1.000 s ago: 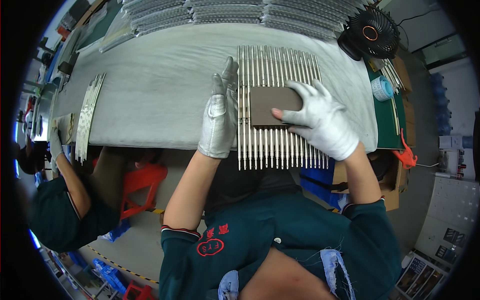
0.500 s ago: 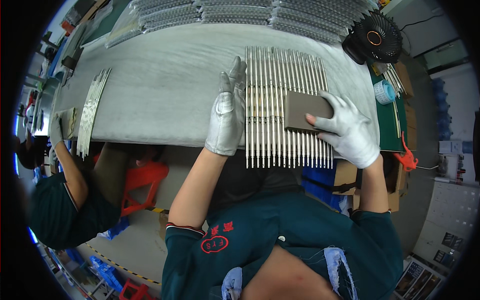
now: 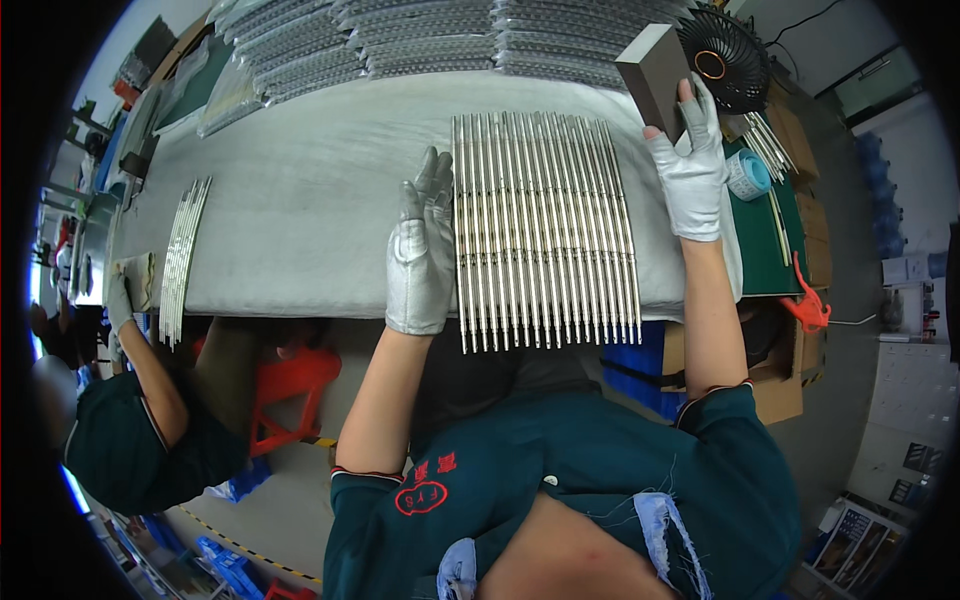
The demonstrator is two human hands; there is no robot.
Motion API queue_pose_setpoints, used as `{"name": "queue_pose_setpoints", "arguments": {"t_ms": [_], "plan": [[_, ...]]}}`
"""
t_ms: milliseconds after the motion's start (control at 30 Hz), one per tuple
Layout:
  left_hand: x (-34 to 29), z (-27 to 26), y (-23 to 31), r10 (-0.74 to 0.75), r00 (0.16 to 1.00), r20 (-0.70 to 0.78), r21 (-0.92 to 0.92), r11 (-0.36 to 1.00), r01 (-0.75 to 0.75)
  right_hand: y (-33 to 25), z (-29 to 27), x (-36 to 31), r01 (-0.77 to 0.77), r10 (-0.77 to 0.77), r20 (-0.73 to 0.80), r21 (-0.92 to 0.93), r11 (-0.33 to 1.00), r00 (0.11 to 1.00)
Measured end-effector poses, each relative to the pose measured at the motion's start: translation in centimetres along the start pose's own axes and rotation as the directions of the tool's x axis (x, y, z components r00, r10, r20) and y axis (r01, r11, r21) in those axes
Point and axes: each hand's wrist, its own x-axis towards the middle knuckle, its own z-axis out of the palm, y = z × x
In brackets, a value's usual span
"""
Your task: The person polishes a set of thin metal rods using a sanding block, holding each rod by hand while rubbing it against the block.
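Note:
A row of slim silver metal rods (image 3: 545, 230) lies side by side on the pale grey cloth (image 3: 300, 200), their near ends sticking out past the table edge. My left hand (image 3: 420, 258), in a whitish glove, stands on edge along the row's left side, its fingers stretched out and holding nothing. Up and to the right of the rods, my right hand (image 3: 692, 180) grips a brown block (image 3: 655, 88) that looks like a sanding block. It is held tilted, with a pale side facing up. The right glove leaves some fingertips bare.
Plastic-wrapped stacks of rods (image 3: 430, 40) line the far side. A black fan (image 3: 722, 60) stands at far right, near a blue-white tape roll (image 3: 748, 175) and a red-handled tool (image 3: 806, 305). A smaller bundle of rods (image 3: 184, 262) lies left, beside a co-worker's gloved hand (image 3: 119, 300).
My right hand has lifted the block off the rods and carried it up and to the right, tilting it. My left hand stays beside the row. The whole view has shifted slightly.

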Motion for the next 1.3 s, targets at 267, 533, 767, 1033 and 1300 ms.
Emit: {"name": "queue_pose_setpoints", "arguments": {"t_ms": [267, 533, 767, 1033, 1300], "plan": [[-4.1, -3.4, 5.0, 0.335, 0.645, 0.687, -0.499, 0.862, 0.083, 1.9, 0.2, -1.5, -0.135, 0.137, -0.019, 0.073, 0.988, 0.990], [-6.2, -0.3, 11.3, 0.427, -0.165, 0.889, -0.414, 0.904, 0.108, 1.7, 0.9, -1.2, -0.121, 0.124, -0.023, 0.096, 0.988, 0.992], [-7.4, 0.9, 11.1, 0.365, -0.166, 0.916, -0.364, 0.931, 0.039, 1.5, 0.6, -1.0, -0.110, 0.112, -0.018, 0.068, 0.992, 0.994], [-6.6, 0.9, 11.5, 0.331, -0.085, 0.940, -0.333, 0.943, -0.010, 1.0, 0.7, -0.9, -0.111, 0.112, -0.001, 0.086, 0.990, 0.994], [2.5, -0.5, 4.8, 0.150, 0.787, 0.599, 0.783, -0.315, -0.536, 0.7, 0.6, -1.3, -0.149, 0.144, 0.043, 0.142, 0.979, 0.989]]}}
